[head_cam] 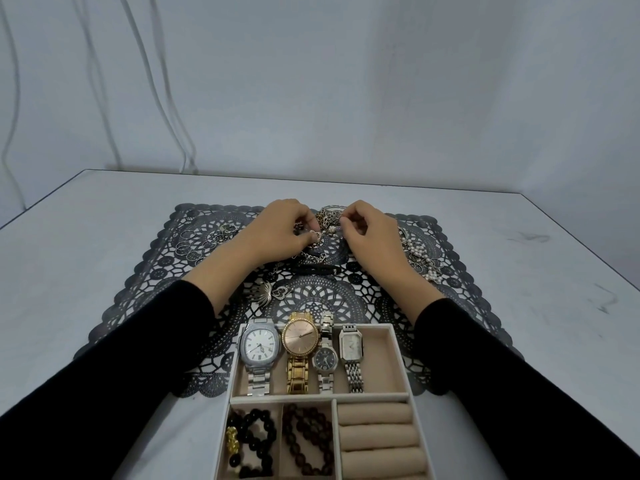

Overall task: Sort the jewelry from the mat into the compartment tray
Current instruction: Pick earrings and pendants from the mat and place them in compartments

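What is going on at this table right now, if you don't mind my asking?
A person in black sleeves is sorting jewelry from a black lace mat into a beige compartment tray. The left hand and right hand both pinch at a tangle of chains at the mat's far middle. Four watches lie in the tray's top compartment, bead bracelets in two lower ones; the ring rolls look bare. Rings and pearl pieces lie on the mat.

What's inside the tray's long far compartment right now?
Four watches side by side: silver square watch, gold watch, small dark-dialled watch, rectangular watch. The right end is bare lining. Whatever lies beneath the watches is covered.
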Demonstrator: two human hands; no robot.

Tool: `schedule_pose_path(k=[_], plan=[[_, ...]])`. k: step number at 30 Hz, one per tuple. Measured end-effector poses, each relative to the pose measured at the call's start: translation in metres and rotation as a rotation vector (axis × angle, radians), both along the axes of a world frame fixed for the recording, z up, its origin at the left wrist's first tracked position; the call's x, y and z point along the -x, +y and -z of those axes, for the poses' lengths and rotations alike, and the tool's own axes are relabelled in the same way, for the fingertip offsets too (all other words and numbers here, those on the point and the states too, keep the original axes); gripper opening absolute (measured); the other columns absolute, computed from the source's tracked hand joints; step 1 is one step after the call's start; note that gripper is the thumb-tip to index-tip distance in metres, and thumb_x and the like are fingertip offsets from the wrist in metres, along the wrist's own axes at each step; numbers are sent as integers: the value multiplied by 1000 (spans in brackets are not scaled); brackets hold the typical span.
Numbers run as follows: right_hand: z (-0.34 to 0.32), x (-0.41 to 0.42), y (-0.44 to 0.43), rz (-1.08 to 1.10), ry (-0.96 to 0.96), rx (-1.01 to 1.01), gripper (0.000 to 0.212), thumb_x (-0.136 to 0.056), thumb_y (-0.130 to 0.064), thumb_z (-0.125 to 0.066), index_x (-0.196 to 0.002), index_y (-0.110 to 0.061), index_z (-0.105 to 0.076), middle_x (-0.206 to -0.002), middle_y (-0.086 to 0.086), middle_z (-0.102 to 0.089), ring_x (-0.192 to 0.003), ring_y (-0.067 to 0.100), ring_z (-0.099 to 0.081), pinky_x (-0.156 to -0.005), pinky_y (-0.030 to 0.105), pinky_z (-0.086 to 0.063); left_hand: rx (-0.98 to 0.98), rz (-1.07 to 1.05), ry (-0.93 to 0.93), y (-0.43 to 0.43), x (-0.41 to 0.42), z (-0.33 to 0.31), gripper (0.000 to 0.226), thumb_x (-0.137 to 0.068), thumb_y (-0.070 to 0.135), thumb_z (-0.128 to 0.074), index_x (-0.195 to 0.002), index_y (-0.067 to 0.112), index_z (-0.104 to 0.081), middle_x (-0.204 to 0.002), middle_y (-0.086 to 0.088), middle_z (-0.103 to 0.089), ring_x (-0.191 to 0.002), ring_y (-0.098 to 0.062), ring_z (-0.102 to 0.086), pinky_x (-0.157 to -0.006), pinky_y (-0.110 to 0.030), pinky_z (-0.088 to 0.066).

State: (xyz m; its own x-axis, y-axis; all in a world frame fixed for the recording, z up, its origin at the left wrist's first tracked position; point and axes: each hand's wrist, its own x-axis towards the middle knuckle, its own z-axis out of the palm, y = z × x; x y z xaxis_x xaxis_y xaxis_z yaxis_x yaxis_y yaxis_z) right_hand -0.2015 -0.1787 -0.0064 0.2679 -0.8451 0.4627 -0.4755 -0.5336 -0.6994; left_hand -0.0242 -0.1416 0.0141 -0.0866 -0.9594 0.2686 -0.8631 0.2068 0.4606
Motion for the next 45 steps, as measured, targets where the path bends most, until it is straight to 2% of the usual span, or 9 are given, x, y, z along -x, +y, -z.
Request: schedule_pose_path(k=[3,7,12,21,25,30,37,42,45], plan=[[0,0,0,-5,-44,-1,5,-91,-14,-59,-88,-13,-63,-80,2,-65,-77,13,-61,-69,22,-49,-25,15,68,2,-2,-1,6,-88,17,-69,-90,22,-66,-92,8,-65,-85,-6,-57,-74,-15,-39],[-1,1,2,2,-108,26,6,-90,-13,-62,-90,-12,-67,-80,-3,-66,-74,-3,-58,-66,6,-45,-47,14,173,6,-2,-1,13,-88,13,-69,-86,25,-66,-83,10,-67,-79,-1,-60,-73,-11,-44],[-12,3,5,25,-150,91,7,-88,-13,-65,-92,-12,-71,-80,-6,-67,-75,-6,-59,-69,4,-43,46,-55,309,20,-3,-8,7,-89,12,-69,-91,18,-69,-83,7,-69,-73,-2,-61,-66,-7,-46],[-44,10,21,10,-204,-12,6,-85,-20,-68,-85,-19,-73,-81,-12,-70,-73,0,-62,-69,14,-49,158,-121,521,63,2,-26,4,-88,17,-71,-90,20,-71,-89,2,-73,-85,-25,-69,-69,-25,-55],[-53,14,34,21,-253,0,8,-85,-20,-67,-87,-16,-73,-80,-9,-69,-71,1,-59,-69,17,-49,165,-107,580,87,6,-32,4,-89,14,-70,-93,14,-70,-92,-8,-72,-76,-18,-66,-59,-11,-49],[-58,19,56,-21,-272,-34,4,-85,-17,-69,-84,-18,-72,-78,-11,-68,-70,-3,-59,-69,14,-50,183,-73,663,118,10,-38,5,-89,9,-69,-94,10,-70,-96,-16,-71,-81,-19,-67,-69,-16,-54],[-68,28,103,-164,-285,-163,13,-84,-12,-71,-96,-7,-70,-80,1,-67,-52,-6,-54,-51,7,-41,195,-41,685,164,14,-41,6,-88,14,-71,-92,18,-71,-92,-10,-72,-84,-24,-69,-84,-49,-55],[-72,38,140,-238,-271,-230,17,-82,-14,-73,-97,-6,-70,-82,6,-71,-67,5,-64,-59,16,-51,178,0,709,195,19,-37,8,-87,12,-71,-93,17,-71,-90,-9,-72,-83,-16,-69,-85,-32,-57],[-69,45,157,-282,-304,-294,16,-82,-14,-73,-96,-6,-70,-88,9,-73,-77,18,-68,-73,26,-56,170,8,708,210,23,-35,10,-86,11,-71,-92,17,-70,-94,-14,-71,-86,-19,-69,-89,-36,-57]])
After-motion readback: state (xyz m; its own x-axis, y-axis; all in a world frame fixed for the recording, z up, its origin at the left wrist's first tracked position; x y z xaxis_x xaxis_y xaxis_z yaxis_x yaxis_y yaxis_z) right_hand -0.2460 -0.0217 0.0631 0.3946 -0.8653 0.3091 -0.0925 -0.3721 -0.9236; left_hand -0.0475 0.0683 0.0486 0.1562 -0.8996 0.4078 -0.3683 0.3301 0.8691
